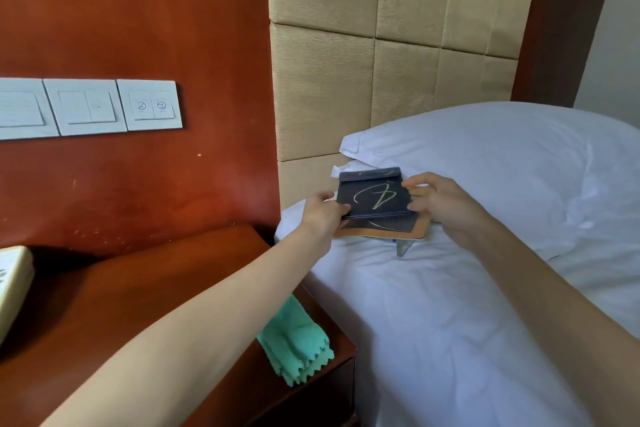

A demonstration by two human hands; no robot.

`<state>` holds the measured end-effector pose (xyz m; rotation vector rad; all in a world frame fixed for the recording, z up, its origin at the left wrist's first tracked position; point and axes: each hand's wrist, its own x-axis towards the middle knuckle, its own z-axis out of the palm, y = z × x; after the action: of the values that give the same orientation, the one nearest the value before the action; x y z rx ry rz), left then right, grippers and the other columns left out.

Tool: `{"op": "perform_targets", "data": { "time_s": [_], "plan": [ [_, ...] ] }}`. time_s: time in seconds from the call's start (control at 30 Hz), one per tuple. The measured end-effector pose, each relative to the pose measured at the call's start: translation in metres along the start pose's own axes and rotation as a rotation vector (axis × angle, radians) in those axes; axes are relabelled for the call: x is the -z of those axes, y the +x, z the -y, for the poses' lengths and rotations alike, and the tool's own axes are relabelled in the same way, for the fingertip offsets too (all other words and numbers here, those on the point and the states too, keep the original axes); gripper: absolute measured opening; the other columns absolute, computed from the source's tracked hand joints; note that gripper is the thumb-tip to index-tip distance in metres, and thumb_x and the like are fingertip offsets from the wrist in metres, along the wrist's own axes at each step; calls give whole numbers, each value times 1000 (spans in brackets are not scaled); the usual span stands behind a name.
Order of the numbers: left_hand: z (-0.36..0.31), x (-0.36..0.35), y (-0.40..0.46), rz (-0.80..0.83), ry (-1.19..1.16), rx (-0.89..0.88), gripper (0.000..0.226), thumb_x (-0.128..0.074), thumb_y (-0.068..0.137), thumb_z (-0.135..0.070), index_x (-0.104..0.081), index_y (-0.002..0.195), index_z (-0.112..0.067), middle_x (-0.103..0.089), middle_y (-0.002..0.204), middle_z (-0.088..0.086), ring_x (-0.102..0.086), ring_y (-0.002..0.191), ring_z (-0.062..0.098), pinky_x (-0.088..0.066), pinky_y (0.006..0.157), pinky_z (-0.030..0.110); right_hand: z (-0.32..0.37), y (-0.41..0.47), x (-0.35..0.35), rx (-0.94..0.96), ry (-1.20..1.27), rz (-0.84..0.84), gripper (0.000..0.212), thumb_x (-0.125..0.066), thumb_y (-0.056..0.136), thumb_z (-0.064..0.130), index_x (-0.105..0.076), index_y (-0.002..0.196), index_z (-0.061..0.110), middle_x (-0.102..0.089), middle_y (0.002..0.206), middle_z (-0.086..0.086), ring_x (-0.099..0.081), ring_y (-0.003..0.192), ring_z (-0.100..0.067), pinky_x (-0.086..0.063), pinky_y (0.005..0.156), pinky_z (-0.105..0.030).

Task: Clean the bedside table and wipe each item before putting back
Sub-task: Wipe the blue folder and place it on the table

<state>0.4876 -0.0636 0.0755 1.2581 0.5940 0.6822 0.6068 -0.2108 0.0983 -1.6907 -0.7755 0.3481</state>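
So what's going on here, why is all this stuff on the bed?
A person is tidying a bedside table. Both hands, the left hand and the right hand, grip a dark card holder with a gold squiggle, just above a small pile of items lying on the white bed near the pillow. A green cloth lies on the table's edge, untouched right now, and a pale phone sits at the far left.

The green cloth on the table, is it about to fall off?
Maybe. The green cloth lies crumpled at the bedside table's edge nearest the bed, its zigzag end reaching the rim. Both hands hold a dark card over the bed instead.
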Motion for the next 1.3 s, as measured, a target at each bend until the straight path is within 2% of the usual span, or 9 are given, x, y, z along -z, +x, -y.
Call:
{"op": "perform_targets", "data": {
  "time_s": [0.1,0.2,0.4,0.57,0.77,0.93,1.07,1.2,1.3],
  "plan": [
    [-6,25,-9,-24,-63,-35,44,-55,87,13,-48,127,-5,-61,116,15,-63,99,26,-54,90,35,10,-12,-19,82,114,31,42,-50,85,-15,-59,110,17,-57,126,-6,-63,103,-25,-52,89,-34],
    [-14,58,-31,-38,-13,-37,39,-52,87,16,-58,117,-7,-65,111,12,-63,92,23,-57,77,31,17,-29,-47,152,167,80,47,-47,84,-18,-57,114,16,-57,130,2,-65,102,-22,-51,91,-36],
    [-26,136,-83,-65,70,-114,47,-47,86,19,-60,123,-7,-69,115,11,-65,103,25,-56,84,34,23,-61,-122,263,264,169,54,-46,81,-23,-59,106,23,-51,137,1,-54,117,-11,-51,74,-21],
    [-25,209,-121,-182,202,-274,22,-48,98,-4,-62,113,-13,-69,101,-1,-64,94,13,-55,75,25,21,-89,-181,240,337,270,55,-51,81,-20,-63,110,24,-54,136,6,-54,122,-16,-52,89,-34],
    [-16,286,-149,-368,431,-369,26,-43,101,-28,-61,91,-11,-68,94,12,-60,84,22,-51,85,49,20,-128,-236,204,356,488,54,-53,82,-16,-65,107,30,-55,134,14,-55,123,-18,-47,100,-45],
    [-2,327,-166,-436,531,-416,40,-40,102,-32,-56,91,2,-60,84,14,-50,77,19,-42,74,43,24,-157,-263,290,266,531,54,-52,82,-17,-64,105,31,-51,138,18,-49,128,-11,-46,100,-27],
    [9,338,-175,-552,496,-513,34,-36,103,-29,-53,88,-3,-58,83,4,-45,70,4,-39,70,17,24,-173,-283,327,234,538,54,-51,81,-17,-63,107,28,-49,138,22,-49,127,-6,-47,91,-15],
    [12,338,-179,-626,503,-562,30,-31,104,-28,-49,88,-10,-55,82,-5,-44,68,-2,-36,67,7,20,-180,-295,304,242,531,54,-54,81,-15,-65,106,32,-51,136,23,-48,128,-7,-47,101,-30],
    [15,344,-182,-657,595,-596,29,-30,104,-27,-42,80,-18,-50,73,-7,-46,66,0,-35,65,15,17,-182,-297,297,261,568,51,-55,81,-16,-64,110,24,-55,135,16,-50,127,-7,-44,104,-36]
  ]
}}
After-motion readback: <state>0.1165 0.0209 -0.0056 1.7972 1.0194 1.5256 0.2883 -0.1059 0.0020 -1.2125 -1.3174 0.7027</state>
